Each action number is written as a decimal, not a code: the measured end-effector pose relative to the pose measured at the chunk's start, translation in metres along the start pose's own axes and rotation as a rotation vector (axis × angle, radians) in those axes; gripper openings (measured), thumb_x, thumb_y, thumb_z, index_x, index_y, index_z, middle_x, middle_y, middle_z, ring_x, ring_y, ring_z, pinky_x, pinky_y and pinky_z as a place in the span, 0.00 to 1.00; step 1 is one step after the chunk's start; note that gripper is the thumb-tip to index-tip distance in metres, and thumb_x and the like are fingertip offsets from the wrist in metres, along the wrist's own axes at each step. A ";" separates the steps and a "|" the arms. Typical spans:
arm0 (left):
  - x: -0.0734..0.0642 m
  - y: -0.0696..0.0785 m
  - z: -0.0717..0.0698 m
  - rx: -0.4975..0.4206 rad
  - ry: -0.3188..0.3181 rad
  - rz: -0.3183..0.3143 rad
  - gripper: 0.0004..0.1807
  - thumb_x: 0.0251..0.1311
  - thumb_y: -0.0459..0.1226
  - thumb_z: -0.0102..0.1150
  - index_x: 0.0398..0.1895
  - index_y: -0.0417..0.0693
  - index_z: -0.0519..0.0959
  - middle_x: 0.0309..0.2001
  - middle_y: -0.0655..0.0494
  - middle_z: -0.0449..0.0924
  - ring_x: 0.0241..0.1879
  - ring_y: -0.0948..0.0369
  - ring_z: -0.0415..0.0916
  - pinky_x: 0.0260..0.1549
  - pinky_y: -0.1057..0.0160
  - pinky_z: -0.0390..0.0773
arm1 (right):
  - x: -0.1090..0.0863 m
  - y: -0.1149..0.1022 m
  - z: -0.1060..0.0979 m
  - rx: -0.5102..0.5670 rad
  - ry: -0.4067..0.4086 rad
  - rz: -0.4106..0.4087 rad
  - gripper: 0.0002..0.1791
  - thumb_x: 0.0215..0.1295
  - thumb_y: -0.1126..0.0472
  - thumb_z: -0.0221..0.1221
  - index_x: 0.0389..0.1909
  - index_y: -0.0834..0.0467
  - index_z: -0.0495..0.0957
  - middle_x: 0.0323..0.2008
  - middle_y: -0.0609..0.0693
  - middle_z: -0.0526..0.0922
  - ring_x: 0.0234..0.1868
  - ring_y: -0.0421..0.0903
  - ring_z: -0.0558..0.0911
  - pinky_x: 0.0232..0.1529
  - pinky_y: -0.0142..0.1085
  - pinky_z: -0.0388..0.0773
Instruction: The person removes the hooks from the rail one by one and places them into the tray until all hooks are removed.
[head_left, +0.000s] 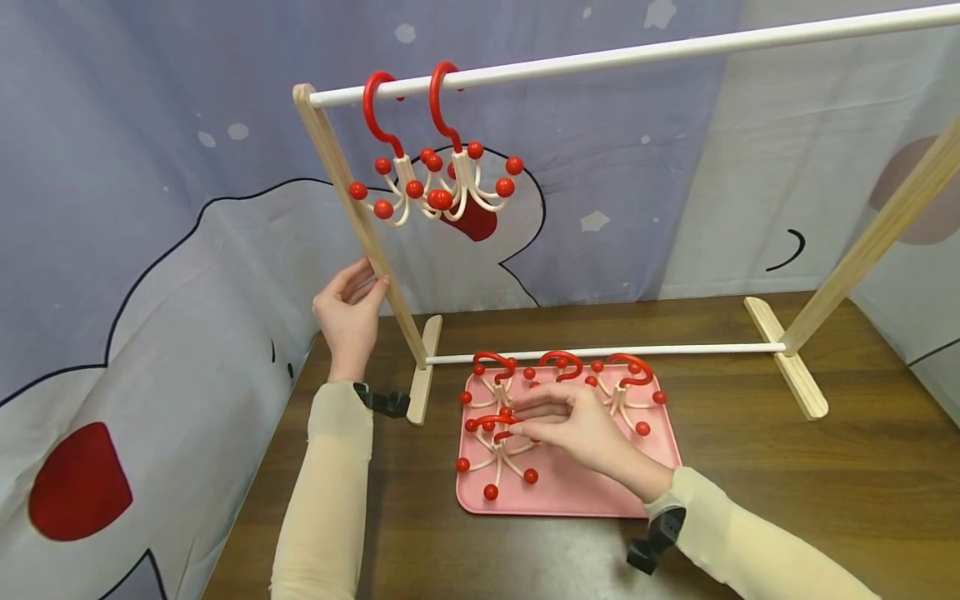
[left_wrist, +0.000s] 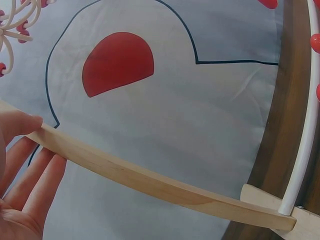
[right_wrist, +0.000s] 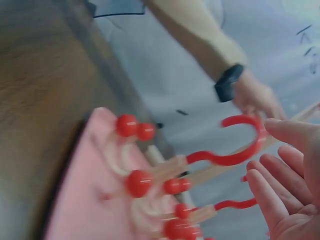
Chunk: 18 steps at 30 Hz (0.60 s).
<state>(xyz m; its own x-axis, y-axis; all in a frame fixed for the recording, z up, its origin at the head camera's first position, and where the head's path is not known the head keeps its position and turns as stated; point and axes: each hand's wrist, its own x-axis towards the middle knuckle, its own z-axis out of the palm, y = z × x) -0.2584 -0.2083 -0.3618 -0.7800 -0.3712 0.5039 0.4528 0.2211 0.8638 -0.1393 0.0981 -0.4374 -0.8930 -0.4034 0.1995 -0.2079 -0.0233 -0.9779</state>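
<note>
My left hand (head_left: 348,308) pinches the left wooden post (head_left: 367,233) of a hanging rack, thumb on one side and fingers on the other. My right hand (head_left: 577,421) is at the red hook of the front hanger (head_left: 498,450), a cream hanger with curved arms tipped by red balls. In the right wrist view the hook (right_wrist: 235,157) reaches between the spread thumb and fingers, which do not close on it. This hanger is on a pink tray (head_left: 585,496). Two like hangers, the left one (head_left: 402,171) and its neighbour (head_left: 461,171), hang from the top rail.
Behind my right hand, more hangers (head_left: 619,400) lie along the tray's back. The white top rail (head_left: 637,56) runs to the right post (head_left: 885,225). A lower white bar (head_left: 697,350) passes behind the tray. Patterned cloth (head_left: 600,183) stands behind the wooden table (head_left: 750,500).
</note>
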 end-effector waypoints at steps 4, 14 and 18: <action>0.001 -0.003 -0.001 0.005 0.005 0.004 0.19 0.57 0.26 0.73 0.53 0.36 0.85 0.49 0.43 0.86 0.43 0.55 0.87 0.47 0.64 0.86 | 0.003 -0.024 -0.010 0.003 0.028 -0.056 0.20 0.58 0.67 0.74 0.52 0.64 0.85 0.47 0.56 0.88 0.48 0.59 0.87 0.47 0.43 0.87; -0.011 0.031 0.003 0.036 0.002 0.011 0.18 0.57 0.22 0.70 0.53 0.30 0.83 0.49 0.37 0.85 0.44 0.51 0.87 0.46 0.64 0.86 | 0.020 -0.086 -0.042 0.009 0.132 -0.286 0.19 0.57 0.77 0.71 0.51 0.68 0.84 0.49 0.62 0.86 0.48 0.55 0.87 0.50 0.46 0.85; -0.012 0.034 0.003 0.032 0.000 0.012 0.18 0.57 0.22 0.70 0.53 0.30 0.83 0.49 0.37 0.85 0.44 0.50 0.86 0.47 0.64 0.86 | 0.031 -0.106 -0.054 0.008 0.196 -0.345 0.19 0.56 0.77 0.71 0.50 0.69 0.84 0.48 0.64 0.86 0.47 0.54 0.88 0.50 0.44 0.85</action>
<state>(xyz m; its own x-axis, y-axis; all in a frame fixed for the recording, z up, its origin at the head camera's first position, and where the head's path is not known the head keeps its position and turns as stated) -0.2348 -0.1934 -0.3387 -0.7745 -0.3685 0.5141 0.4479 0.2545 0.8571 -0.1660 0.1374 -0.3240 -0.8305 -0.1881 0.5243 -0.5069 -0.1348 -0.8514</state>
